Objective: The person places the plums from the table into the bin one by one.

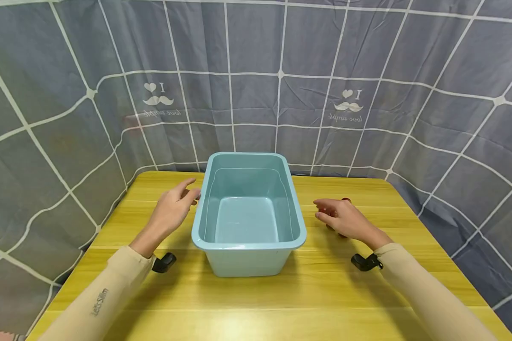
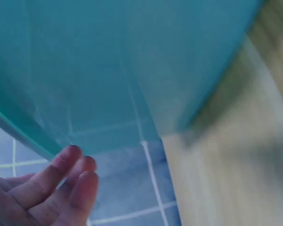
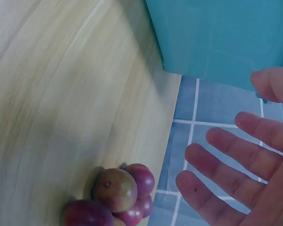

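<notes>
A light-blue plastic bin [image 1: 249, 261] stands upright on the table, its inside bare. My left hand [image 1: 172, 208] is beside the bin's left rim, fingers loosely bent and holding nothing; whether the fingertips touch the rim I cannot tell. In the left wrist view, its fingers [image 2: 61, 183] are near the bin's wall [image 2: 94, 70]. My right hand [image 1: 345, 219] hovers right of the bin, with spread fingers [image 3: 231, 169] and nothing in them. Under it, mostly hidden in the head view, lie several round purple-red fruits [image 3: 114, 189], like passion fruits or plums.
The yellow wood-grain table [image 1: 247, 308] reaches back to a grey curtain [image 1: 256, 104] with white grid lines, which also hangs along both sides. A black wrist camera [image 1: 164, 263] sits at the left cuff, another black camera [image 1: 365, 262] at the right.
</notes>
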The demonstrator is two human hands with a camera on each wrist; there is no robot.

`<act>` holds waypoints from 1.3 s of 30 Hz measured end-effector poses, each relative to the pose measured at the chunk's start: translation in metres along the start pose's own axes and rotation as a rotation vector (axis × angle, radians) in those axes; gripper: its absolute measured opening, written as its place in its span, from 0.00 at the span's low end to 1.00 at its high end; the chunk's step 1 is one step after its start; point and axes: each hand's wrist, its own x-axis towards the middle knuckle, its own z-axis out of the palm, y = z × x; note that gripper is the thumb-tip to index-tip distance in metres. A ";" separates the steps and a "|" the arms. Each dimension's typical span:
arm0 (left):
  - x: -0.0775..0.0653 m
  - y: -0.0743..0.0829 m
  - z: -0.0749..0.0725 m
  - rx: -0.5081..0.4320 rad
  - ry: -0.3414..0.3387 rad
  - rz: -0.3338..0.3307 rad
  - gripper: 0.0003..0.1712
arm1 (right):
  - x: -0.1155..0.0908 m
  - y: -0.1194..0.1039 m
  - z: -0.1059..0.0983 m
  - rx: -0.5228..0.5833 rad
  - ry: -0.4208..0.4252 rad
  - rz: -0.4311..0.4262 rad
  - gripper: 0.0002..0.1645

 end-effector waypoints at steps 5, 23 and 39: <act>0.007 0.016 0.004 0.036 -0.078 -0.003 0.43 | 0.000 0.003 0.003 0.041 0.002 0.025 0.26; 0.011 0.023 0.005 0.031 -0.151 0.012 0.44 | -0.022 0.034 -0.003 0.451 0.196 0.247 0.27; 0.011 0.023 0.005 0.029 -0.191 0.015 0.43 | -0.057 0.074 0.006 1.204 0.425 0.249 0.16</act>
